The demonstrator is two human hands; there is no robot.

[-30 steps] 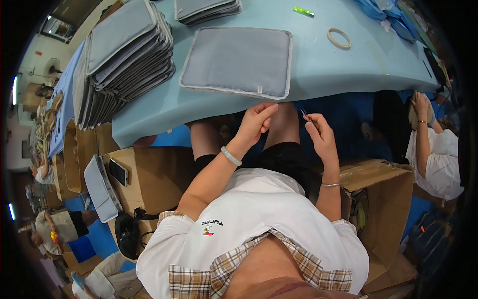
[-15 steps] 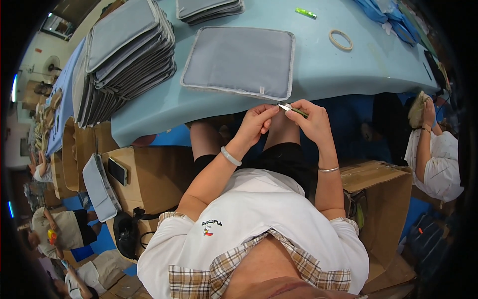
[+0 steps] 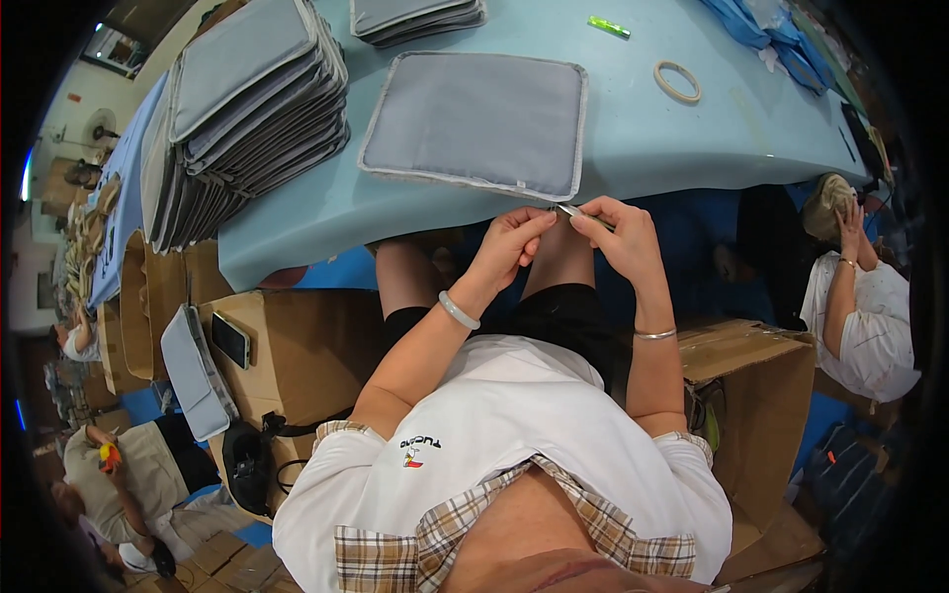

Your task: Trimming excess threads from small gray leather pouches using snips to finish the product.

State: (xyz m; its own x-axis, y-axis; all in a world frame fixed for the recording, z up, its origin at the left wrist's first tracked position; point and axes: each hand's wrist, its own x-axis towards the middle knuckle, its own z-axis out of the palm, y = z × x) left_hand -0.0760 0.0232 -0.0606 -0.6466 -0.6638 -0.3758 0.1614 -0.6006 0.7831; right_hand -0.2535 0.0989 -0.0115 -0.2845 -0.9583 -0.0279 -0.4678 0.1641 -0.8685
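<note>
Just past the table's near edge, my left hand is closed, thumb against fingertips. Whatever it pinches is too small to make out. My right hand grips small thread snips, their silver tips pointing left to my left fingertips. The fingers hide most of the handle. Right above both hands lies a flat grey padded rectangular panel with light binding round its edge and a small pale tag near its lower right corner. Its near edge comes close to the snips.
A tall stack of grey panels stands at left on the blue-covered table, with a smaller stack behind. A tape roll and green packet lie farther right. Cardboard boxes flank me; a phone rests on one.
My hands stay in nearly the same place. The snips have turned in my right hand, so less of the green handle shows. People at lower left and at right have shifted.
</note>
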